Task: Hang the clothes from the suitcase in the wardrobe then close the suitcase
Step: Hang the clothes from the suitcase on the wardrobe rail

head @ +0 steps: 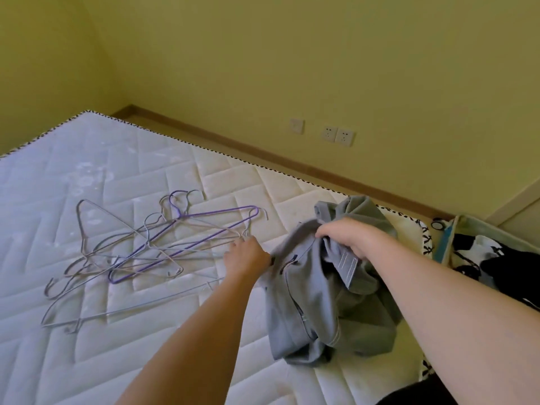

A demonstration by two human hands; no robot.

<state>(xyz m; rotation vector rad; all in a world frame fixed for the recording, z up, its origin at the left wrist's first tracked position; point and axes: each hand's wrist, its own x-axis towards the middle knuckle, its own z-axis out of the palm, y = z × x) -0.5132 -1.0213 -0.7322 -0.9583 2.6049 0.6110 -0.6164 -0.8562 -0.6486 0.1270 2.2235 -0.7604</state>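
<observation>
A crumpled grey garment (318,311) lies on the right part of the bare white mattress (122,355). My right hand (350,238) grips a bunch of its fabric near the top. My left hand (247,257) holds the garment's left edge, close to the end of a wire hanger. Several wire hangers (137,252), grey and one purple (187,244), lie tangled on the mattress to the left. At the right edge the open suitcase (451,238) shows black and white clothes (496,258) inside.
Yellow walls enclose the bed, with wall sockets (337,135) above a wooden skirting. A narrow floor strip runs between mattress and wall. A small roll of tape (437,223) sits by the suitcase. The wardrobe is out of view.
</observation>
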